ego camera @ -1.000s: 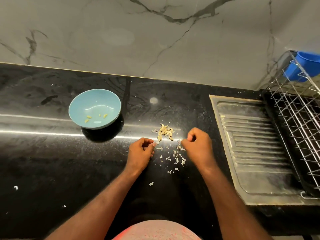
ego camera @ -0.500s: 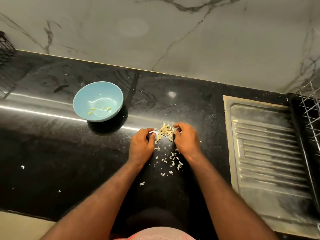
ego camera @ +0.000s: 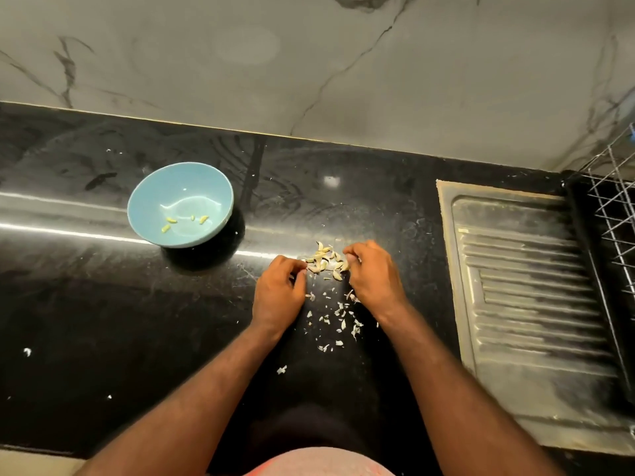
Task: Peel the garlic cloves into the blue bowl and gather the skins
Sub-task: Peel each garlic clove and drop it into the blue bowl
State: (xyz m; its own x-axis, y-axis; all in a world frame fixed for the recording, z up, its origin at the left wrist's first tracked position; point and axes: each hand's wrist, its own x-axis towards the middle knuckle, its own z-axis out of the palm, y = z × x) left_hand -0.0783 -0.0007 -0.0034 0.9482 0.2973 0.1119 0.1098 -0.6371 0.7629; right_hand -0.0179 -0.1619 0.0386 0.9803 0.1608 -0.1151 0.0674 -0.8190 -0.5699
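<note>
- A grey-veined marble wall [ego camera: 309,63] fills the top of the view, behind everything else.
- The black polished desk [ego camera: 103,321] runs across the middle from left to right and carries all the things.
- A ribbed steel draining board [ego camera: 532,304] is set into the desk on the right, well apart from the hands.
- A wire rack [ego camera: 615,214] stands at the far right edge, cut off by the frame.
- The blue bowl [ego camera: 151,187] sits upright on the desk to the left, apart from both hands.
- The left hand [ego camera: 280,293] rests knuckles-up at the left edge of the garlic pile. Its fingers [ego camera: 295,266] are curled inward with the tips at the nearest clove; whether they pinch it cannot be told.
- The right hand [ego camera: 376,274] lies at the right edge of the pile. Its fingers [ego camera: 350,250] are curled down among the cloves, and whether they grip one is hidden.
- The unpeeled garlic cloves [ego camera: 324,259] lie in a small heap on the desk between the two hands.
- The skins [ego camera: 340,314] are scattered loose on the desk just nearer the person than the heap, between the wrists, with a few stray flakes further off.
- A few peeled cloves [ego camera: 170,220] lie in the bottom of the blue bowl.
</note>
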